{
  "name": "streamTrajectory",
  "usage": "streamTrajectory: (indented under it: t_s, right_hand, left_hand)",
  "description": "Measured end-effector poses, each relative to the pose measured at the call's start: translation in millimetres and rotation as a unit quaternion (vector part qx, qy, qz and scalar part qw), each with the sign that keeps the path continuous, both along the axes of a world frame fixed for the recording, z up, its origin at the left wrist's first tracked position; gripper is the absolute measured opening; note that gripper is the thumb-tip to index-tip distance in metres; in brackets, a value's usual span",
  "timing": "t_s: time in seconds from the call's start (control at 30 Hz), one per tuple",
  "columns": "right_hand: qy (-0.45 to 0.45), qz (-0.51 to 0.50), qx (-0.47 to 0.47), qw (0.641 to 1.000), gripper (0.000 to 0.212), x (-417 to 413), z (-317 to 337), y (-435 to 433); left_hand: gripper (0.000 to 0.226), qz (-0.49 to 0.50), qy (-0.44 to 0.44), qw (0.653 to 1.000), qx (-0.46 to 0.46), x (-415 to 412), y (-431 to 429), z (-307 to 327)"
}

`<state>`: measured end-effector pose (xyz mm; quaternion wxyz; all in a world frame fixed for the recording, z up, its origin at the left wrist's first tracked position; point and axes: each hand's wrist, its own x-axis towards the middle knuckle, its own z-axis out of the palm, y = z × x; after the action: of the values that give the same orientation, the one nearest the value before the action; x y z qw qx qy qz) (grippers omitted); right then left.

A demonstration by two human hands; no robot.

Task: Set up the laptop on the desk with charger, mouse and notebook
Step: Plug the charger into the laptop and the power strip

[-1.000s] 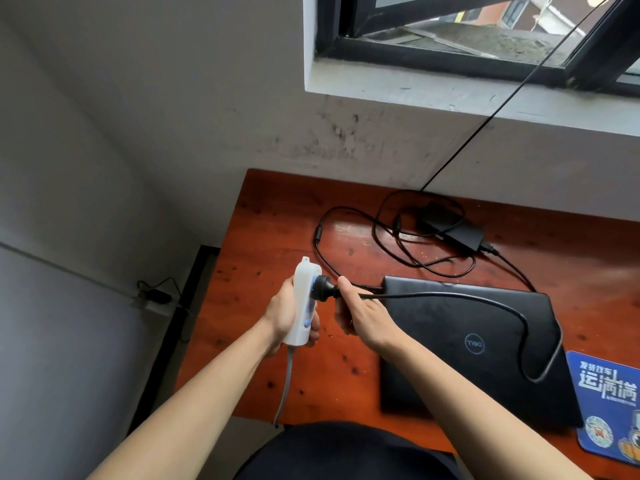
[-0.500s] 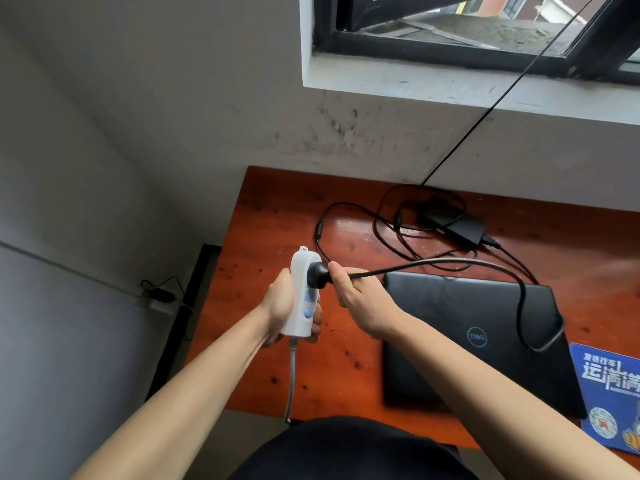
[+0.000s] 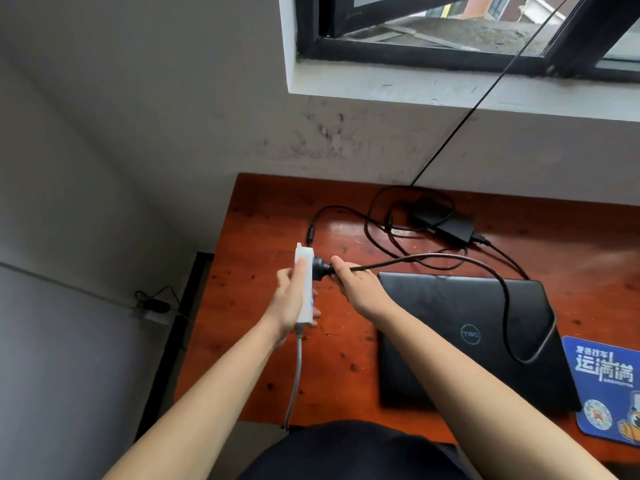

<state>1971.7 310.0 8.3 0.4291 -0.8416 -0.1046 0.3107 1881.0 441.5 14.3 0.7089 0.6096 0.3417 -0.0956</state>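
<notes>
Two hands are meeting over the desk (image 3: 270, 220): I am seeing the left hand (image 3: 289, 303) gripping a white power strip (image 3: 304, 289), the right hand (image 3: 358, 287) pinching the black charger plug (image 3: 320, 266) set into it. The closed Dell laptop (image 3: 467, 336) is lying at four o'clock, the charger brick (image 3: 446, 224) at two.

A small home or office workroom: a red-brown wooden counter (image 3: 270, 209) set against a scuffed plaster wall (image 3: 329, 140) under a black-framed window (image 3: 415, 53), bearing a Dell laptop (image 3: 450, 313), charger brick (image 3: 446, 223), mouse pad (image 3: 606, 375).
</notes>
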Motion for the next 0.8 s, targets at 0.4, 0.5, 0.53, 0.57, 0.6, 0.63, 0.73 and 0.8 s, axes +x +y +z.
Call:
streamTrajectory:
  t_s: [0.4, 0.5, 0.53, 0.57, 0.6, 0.63, 0.73, 0.8]
  right_hand:
    - [0.181, -0.271, 0.109, 0.939, 0.020, 9.8, -30.6, -53.2]
    - [0.177, -0.303, 0.110, 0.930, 0.020, 17.3, -36.4, -66.5]
    - [0.182, -0.308, 0.105, 0.928, 0.020, 19.4, -39.2, -70.2]
    - [0.187, -0.308, 0.094, 0.928, 0.020, 21.6, -42.6, -73.1]
    - [0.190, -0.303, 0.080, 0.931, 0.018, 22.5, -46.3, -75.4]
    - [0.194, -0.290, 0.060, 0.935, 0.017, 23.6, -51.5, -76.4]
    - [0.194, -0.237, -0.011, 0.952, 0.014, 19.9, -63.0, -78.1]
    - [0.186, -0.203, -0.053, 0.960, 0.014, 16.5, -68.0, -76.7]
  left_hand:
    - [0.027, 0.045, 0.101, 0.970, 0.216, -3.0, 19.4, -79.7]
    - [0.032, 0.131, 0.111, 0.976, 0.137, -2.7, 25.4, -92.4]
    - [0.034, 0.151, 0.114, 0.974, 0.125, -3.0, 25.8, -95.2]
    - [0.035, 0.160, 0.119, 0.972, 0.125, -2.6, 26.0, -98.5]
    - [0.037, 0.158, 0.125, 0.970, 0.135, -2.6, 26.3, -100.7]
    - [0.038, 0.151, 0.132, 0.969, 0.146, -2.5, 26.2, -104.2]
    - [0.041, 0.060, 0.177, 0.958, 0.216, -2.9, 25.3, -107.0]
    - [0.050, -0.032, 0.228, 0.927, 0.297, -3.1, 24.6, -107.1]
